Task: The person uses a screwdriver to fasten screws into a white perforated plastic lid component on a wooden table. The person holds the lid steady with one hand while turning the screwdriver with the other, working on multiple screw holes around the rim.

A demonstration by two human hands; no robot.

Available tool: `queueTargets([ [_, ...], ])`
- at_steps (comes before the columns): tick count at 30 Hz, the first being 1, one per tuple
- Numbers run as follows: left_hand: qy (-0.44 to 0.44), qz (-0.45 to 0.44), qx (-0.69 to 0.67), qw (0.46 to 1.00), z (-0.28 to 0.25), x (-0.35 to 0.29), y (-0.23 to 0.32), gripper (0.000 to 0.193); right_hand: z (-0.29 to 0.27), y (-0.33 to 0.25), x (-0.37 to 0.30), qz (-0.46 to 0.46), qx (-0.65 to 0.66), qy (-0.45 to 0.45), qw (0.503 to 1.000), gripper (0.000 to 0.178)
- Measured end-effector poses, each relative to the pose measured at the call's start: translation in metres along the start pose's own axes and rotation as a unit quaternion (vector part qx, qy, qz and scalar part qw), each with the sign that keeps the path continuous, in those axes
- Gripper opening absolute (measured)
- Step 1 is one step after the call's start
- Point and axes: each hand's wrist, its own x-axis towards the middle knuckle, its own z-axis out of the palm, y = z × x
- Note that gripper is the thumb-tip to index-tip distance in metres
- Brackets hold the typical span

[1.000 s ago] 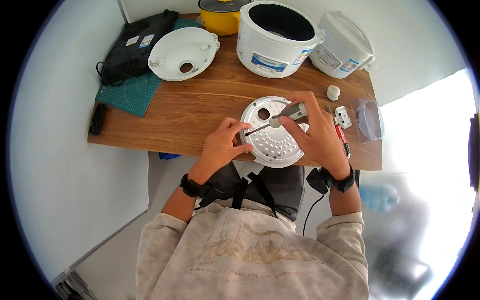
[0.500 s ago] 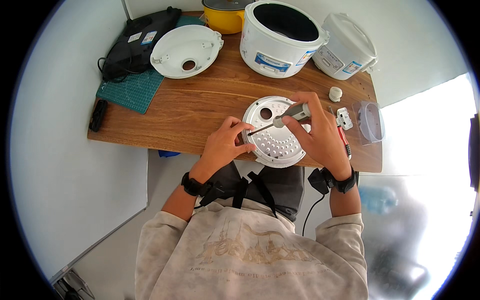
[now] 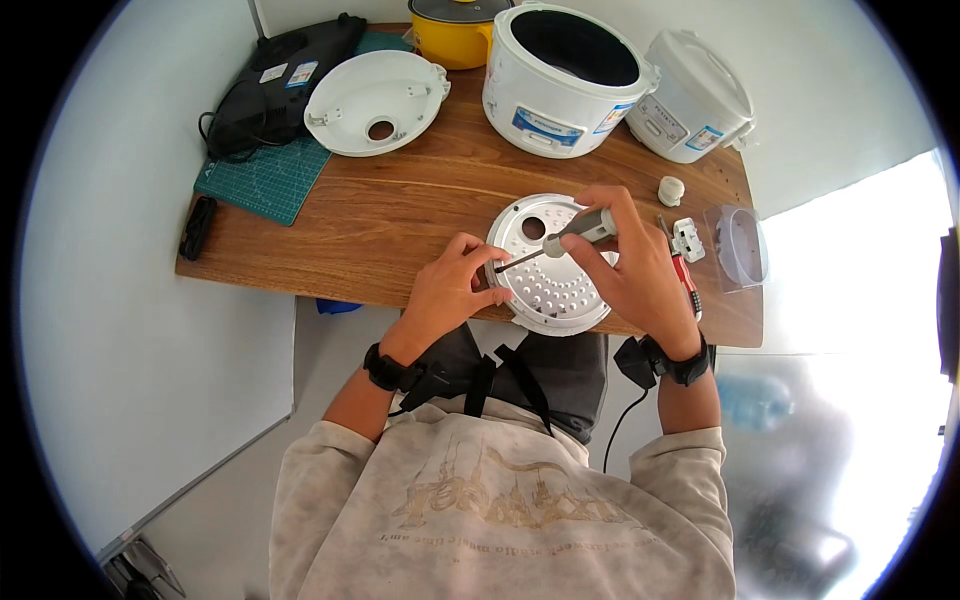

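Note:
A round metal inner lid plate [image 3: 555, 290] with raised dimples and one large hole lies at the table's front edge, partly overhanging it. My left hand [image 3: 452, 285] grips the plate's left rim between thumb and fingers. Wrapped in my right hand [image 3: 645, 270] is a screwdriver [image 3: 582, 233] with a grey handle, held slanted over the plate. Its dark shaft points left and down, and the tip rests at the rim right beside my left fingertips. Whether a screw sits under the tip is too small to tell. My right hand covers the plate's right side.
Behind stand a lidless white rice cooker [image 3: 548, 110], another white cooker [image 3: 690, 95] and a yellow pot [image 3: 447, 40]. A white lid shell [image 3: 365, 105] lies near a green cutting mat [image 3: 262, 185] and a black device [image 3: 265, 100]. A clear plastic box [image 3: 742, 248] and red-handled tool [image 3: 688, 285] lie right.

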Motion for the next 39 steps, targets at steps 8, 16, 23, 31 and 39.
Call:
queueTargets([
  [8,-0.001,-0.006,0.001,1.0,-0.0001,-0.0011,0.0,0.047,-0.0041,0.0001,0.0001,0.0,-0.005,-0.001,1.0,0.037],
  [16,-0.001,0.0,0.01,1.0,-0.0025,-0.0017,0.0032,0.046,-0.0021,0.001,0.0001,-0.003,0.001,0.0,1.0,0.036],
  [23,-0.002,-0.002,0.011,1.0,-0.0026,-0.0014,0.0035,0.046,-0.0023,0.0014,0.0009,-0.004,-0.002,-0.003,1.0,0.037],
  [31,0.001,0.002,0.013,1.0,-0.001,-0.0015,0.0009,0.046,0.0004,0.0011,0.0034,-0.009,0.007,-0.005,1.0,0.037],
  [39,-0.004,-0.002,0.002,1.0,-0.0017,-0.0025,0.002,0.046,0.0,0.0,0.0026,-0.014,-0.003,0.001,1.0,0.036],
])
